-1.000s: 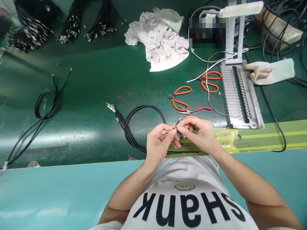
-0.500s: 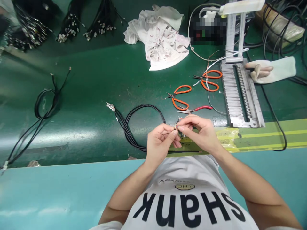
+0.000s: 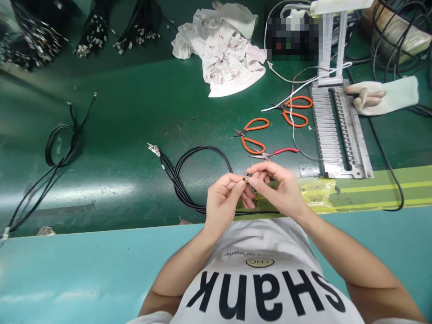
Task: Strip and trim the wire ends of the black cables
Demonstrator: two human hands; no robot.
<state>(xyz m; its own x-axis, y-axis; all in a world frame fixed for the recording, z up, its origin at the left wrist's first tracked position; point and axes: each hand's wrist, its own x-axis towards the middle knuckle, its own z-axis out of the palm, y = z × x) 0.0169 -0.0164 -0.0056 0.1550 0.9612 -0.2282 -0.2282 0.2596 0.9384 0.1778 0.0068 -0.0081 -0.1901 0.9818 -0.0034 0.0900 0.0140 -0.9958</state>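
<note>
My left hand (image 3: 225, 198) pinches the end of a black cable (image 3: 177, 173) between thumb and forefinger. Opposite it, my right hand (image 3: 278, 185) has thumb and fingertips closed on the small wire end (image 3: 246, 176) of that cable. Fingers hide most of this tiny part, so its details cannot be made out. The looped cable lies on the green bench left of my hands, with metal connectors (image 3: 154, 149) at its far end. Just beyond my right hand rest red-handled pliers (image 3: 268, 155) and orange-handled snips (image 3: 254, 136).
A second pair of orange snips (image 3: 297, 110) lies beside a slotted metal fixture (image 3: 340, 130) with white wires across it. A white glove (image 3: 386, 96), a crumpled white cloth (image 3: 224, 54) and cable bundles (image 3: 91, 38) stand farther back. Another coiled cable (image 3: 60, 148) is at left.
My right fingertips have shifted slightly at the wire end, and both hands stay pinched together. The white wire tip by the fixture appears farther left. The view has moved a little.
</note>
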